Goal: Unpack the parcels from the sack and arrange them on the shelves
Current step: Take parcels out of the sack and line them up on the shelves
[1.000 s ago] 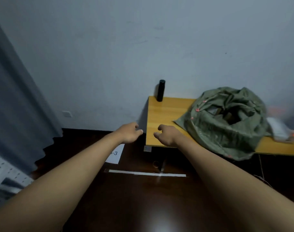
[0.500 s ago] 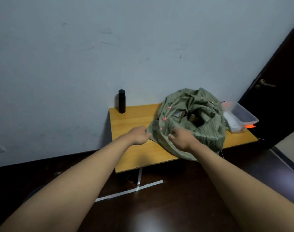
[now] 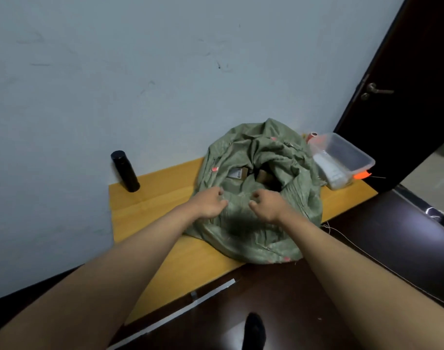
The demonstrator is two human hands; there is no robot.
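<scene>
A crumpled green woven sack [image 3: 256, 228] lies on a low orange wooden table [image 3: 155, 198], its mouth open upward. Inside the opening I see brown cardboard parcels [image 3: 262, 176], one with a white label [image 3: 235, 174]. My left hand [image 3: 211, 204] and my right hand [image 3: 265, 204] hover side by side over the sack's near rim, just below the opening. Both have loosely curled fingers and hold nothing. Whether the fingers touch the cloth is unclear. No shelves are in view.
A black bottle [image 3: 125, 171] stands at the table's back left by the wall. A clear plastic bin [image 3: 347, 155] with white items sits at the table's right end. A dark door [image 3: 403, 92] is on the right. My foot [image 3: 255, 329] stands on the dark floor.
I have stepped closer and turned right toward the table. Both hands moved from the table's left edge to over the sack's near rim.
</scene>
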